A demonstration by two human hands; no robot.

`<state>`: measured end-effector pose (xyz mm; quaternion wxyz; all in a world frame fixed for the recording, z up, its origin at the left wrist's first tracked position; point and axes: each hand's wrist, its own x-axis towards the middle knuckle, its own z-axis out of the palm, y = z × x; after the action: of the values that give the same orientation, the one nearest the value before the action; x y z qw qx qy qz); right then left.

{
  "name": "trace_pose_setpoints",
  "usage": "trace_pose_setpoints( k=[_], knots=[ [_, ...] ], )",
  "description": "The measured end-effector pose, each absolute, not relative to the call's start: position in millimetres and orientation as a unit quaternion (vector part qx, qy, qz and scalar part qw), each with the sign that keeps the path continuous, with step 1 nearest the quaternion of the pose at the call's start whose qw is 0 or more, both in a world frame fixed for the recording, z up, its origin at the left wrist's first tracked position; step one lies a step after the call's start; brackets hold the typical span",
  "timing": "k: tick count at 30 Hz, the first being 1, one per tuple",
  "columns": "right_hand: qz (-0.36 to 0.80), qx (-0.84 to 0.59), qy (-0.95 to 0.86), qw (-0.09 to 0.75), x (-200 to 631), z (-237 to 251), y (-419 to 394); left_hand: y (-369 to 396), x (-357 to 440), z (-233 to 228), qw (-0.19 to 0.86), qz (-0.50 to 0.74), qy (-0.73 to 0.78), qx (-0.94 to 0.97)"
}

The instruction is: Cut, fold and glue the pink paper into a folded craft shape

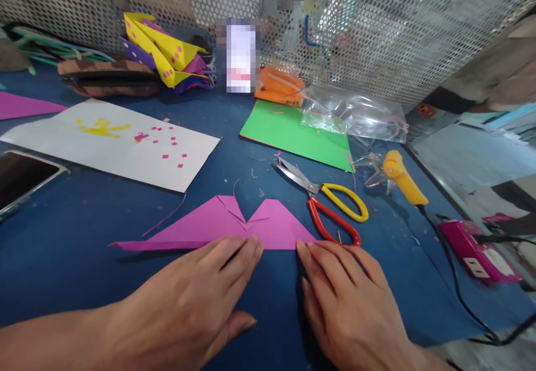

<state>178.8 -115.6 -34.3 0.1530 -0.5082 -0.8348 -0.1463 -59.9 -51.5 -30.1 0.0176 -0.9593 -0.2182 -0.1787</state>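
Purple paper (218, 226) already folded into a flat winged shape w/ a notch mid-top, lying on the blue surface (75, 270) just in front of both hands; looks partway done, no decoration on it yet. Left hand (196, 298) flat, fingers spread, tips pressing paper's near edge. Right hand (347, 298) flat and open too, fingertip touching paper's right corner, holding nothing. Scissors (326, 203) just beside.

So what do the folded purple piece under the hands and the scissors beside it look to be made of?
The folded purple piece looks like thin matte coloured paper: sharp creases, flat overlapping flaps, no gloss. The scissors have bright, reflective blades, probably steel; the yellow and red handle loops look smooth and glossy, likely plastic or a coating. The left hand and right hand rest with fingertips at the paper's near edge.
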Motion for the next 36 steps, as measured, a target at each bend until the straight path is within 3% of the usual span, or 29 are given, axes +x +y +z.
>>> trace_pose_setpoints(
  k=[22, 32, 34, 36],
  knots=[
    [-0.160, -0.611, -0.759, 0.157, 189, -39, -133, -51, -60, -33, 0.031, -0.183, -0.229, -0.956],
    [-0.201, -0.534, -0.813, 0.118, 183, -15, -112, -52, -60, -33, -0.002, -0.127, -0.215, -0.968],
    [-0.159, -0.482, -0.847, 0.158, 175, -14, -98, -51, -59, -29, -0.017, -0.106, -0.218, -0.970],
    [-0.046, -0.420, -0.882, 0.210, 166, -19, -85, -48, -59, -26, -0.034, -0.100, -0.220, -0.970]
  ],
)
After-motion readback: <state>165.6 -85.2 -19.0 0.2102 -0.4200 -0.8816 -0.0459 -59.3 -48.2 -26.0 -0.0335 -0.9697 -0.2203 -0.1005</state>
